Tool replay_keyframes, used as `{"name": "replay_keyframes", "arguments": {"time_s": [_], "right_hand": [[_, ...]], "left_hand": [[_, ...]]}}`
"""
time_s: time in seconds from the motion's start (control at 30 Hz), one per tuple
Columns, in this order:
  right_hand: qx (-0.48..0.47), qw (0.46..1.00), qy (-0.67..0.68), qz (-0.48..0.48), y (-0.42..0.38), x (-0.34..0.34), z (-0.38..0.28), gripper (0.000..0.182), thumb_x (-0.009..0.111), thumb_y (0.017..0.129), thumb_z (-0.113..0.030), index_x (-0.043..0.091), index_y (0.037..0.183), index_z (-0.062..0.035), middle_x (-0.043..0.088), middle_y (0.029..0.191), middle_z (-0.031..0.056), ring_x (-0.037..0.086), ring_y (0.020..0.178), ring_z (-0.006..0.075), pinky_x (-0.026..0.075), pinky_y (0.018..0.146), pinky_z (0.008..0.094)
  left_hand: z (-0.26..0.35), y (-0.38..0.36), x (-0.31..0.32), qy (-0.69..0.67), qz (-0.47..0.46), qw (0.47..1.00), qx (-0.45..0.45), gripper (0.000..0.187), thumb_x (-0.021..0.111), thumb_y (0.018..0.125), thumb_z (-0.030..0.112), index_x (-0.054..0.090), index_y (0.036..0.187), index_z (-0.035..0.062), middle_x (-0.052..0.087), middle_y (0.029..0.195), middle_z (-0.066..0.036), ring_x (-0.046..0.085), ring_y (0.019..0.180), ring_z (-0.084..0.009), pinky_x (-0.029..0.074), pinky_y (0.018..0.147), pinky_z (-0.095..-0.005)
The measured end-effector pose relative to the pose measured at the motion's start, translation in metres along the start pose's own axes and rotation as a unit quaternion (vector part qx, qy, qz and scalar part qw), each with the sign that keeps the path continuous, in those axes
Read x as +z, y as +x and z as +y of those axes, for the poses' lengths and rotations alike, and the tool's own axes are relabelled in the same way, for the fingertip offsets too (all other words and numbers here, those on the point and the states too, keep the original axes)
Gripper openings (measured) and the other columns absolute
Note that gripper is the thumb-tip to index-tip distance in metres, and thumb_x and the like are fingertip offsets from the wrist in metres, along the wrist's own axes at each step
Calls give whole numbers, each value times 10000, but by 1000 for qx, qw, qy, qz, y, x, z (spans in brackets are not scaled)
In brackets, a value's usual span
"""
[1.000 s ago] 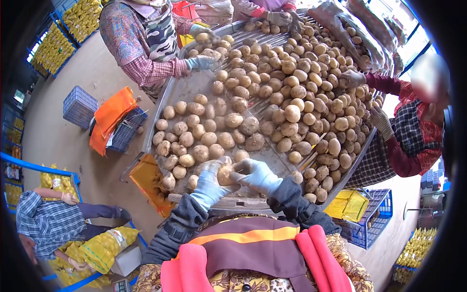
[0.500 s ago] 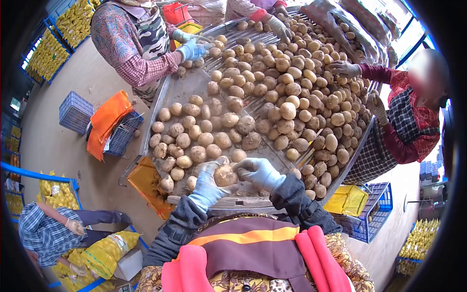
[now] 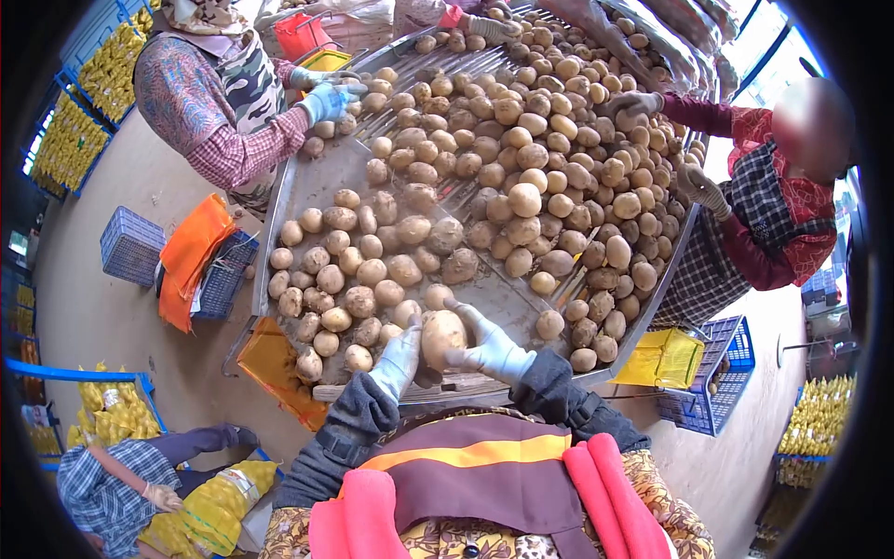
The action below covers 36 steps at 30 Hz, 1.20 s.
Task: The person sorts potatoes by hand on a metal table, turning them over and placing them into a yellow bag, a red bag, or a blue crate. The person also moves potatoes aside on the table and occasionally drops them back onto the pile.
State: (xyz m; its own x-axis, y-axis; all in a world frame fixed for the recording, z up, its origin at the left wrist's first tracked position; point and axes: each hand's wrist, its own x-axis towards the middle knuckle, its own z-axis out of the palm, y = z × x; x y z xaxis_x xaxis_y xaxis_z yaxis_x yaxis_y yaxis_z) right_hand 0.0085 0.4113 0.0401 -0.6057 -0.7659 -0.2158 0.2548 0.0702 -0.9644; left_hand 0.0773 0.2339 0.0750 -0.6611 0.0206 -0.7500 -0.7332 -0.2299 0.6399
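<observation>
The person's left hand point(image 3: 399, 360) and right hand point(image 3: 494, 348), both gloved, grasp one potato point(image 3: 443, 341) between them, fingers curved partway open around its sides. The potato is at the near edge of the table point(image 3: 321, 182), just beside other loose potatoes point(image 3: 372, 270).

A smoother, longer face of the potato point(image 3: 443, 337) now in view, right hand point(image 3: 495, 347) closer around its side.

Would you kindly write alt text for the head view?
The wearer's gloved left hand and right hand hold a potato at the near edge of a metal table heaped with loose potatoes. Three gloved co-workers are around it.
</observation>
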Motion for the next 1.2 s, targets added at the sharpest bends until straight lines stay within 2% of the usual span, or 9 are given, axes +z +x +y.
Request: {"name": "replay_keyframes", "arguments": {"time_s": [0.07, 0.13, 0.2, 0.3, 0.63, 0.8, 1.03, 1.1, 1.2], "right_hand": [[54, 976, 213, 5, -3, -6, 6, 914, 773, 786, -399, 271, 1454, -30, 451, 1358, 150, 456, 1251, 231, 386, 1048, 378], [65, 947, 316, 15, -5, -4, 4, 827, 701, 836, -458, 304, 1424, -33, 457, 1356, 136, 493, 1227, 260, 431, 1020, 403], [95, 944, 315, 21, -6, -3, 2, 778, 662, 859, -479, 331, 1406, -36, 478, 1335, 131, 515, 1200, 258, 450, 996, 406], [127, 938, 321, 24, -3, 1, 7, 699, 591, 902, -500, 366, 1386, -49, 512, 1287, 123, 551, 1147, 256, 510, 899, 403], [128, 972, 183, 75, 8, 7, 3, 592, 542, 946, -458, 415, 1360, -55, 570, 1192, 121, 639, 939, 215, 572, 699, 336], [157, 980, 95, 76, 3, -9, -21, 404, 540, 978, -315, 506, 1274, -42, 646, 955, 58, 645, 790, 153, 528, 676, 271], [67, 951, -211, 217, 25, -60, 11, 305, 553, 958, -220, 574, 1165, 4, 653, 973, 80, 599, 914, 140, 487, 817, 274], [35, 926, -320, 198, 45, -58, 3, 365, 609, 908, -256, 570, 1194, -32, 615, 1151, 135, 579, 1076, 247, 462, 916, 345], [-20, 820, -548, 162, 80, -50, -14, 537, 656, 850, -354, 512, 1297, -93, 496, 1340, 163, 455, 1247, 329, 374, 1024, 443]], "left_hand": [[-7, 12, -6, 84, -16, 995, -51, 632, 332, 980, 578, 505, 1293, 57, 640, 1081, -126, 615, 1001, -180, 527, 851, -292], [-25, 28, -7, -7, 37, 992, 118, 519, 401, 1003, 471, 486, 1310, 62, 628, 1097, -114, 594, 1002, -163, 501, 896, -280], [-35, 34, -2, -152, -40, 966, 203, 587, 603, 938, 369, 397, 1389, 57, 557, 1231, -112, 535, 1107, -161, 445, 980, -280], [-34, 34, 7, 64, -90, 946, 306, 969, 849, 721, 271, 257, 1459, 60, 401, 1405, -100, 416, 1284, -201, 388, 1051, -307], [-22, 14, -7, 164, -21, 933, 321, 913, 856, 711, 261, 333, 1425, 39, 447, 1379, -109, 451, 1260, -201, 401, 1048, -310], [-53, -6, -73, -217, -64, 907, 355, 798, 675, 801, 566, 423, 1376, 73, 550, 1271, -76, 559, 1153, -242, 493, 947, -399], [-161, -51, -254, -487, 191, 824, 218, 609, 528, 897, 568, 451, 1349, 166, 542, 1276, -93, 596, 1053, -266, 531, 784, -432], [-180, -49, -263, -232, 434, 850, 190, 518, 576, 939, 381, 452, 1348, 88, 505, 1330, -133, 505, 1210, -274, 430, 1004, -434], [-195, -25, -266, -11, 484, 836, 258, 507, 615, 929, 256, 434, 1367, 78, 469, 1368, -146, 459, 1254, -288, 357, 1064, -394]]}}
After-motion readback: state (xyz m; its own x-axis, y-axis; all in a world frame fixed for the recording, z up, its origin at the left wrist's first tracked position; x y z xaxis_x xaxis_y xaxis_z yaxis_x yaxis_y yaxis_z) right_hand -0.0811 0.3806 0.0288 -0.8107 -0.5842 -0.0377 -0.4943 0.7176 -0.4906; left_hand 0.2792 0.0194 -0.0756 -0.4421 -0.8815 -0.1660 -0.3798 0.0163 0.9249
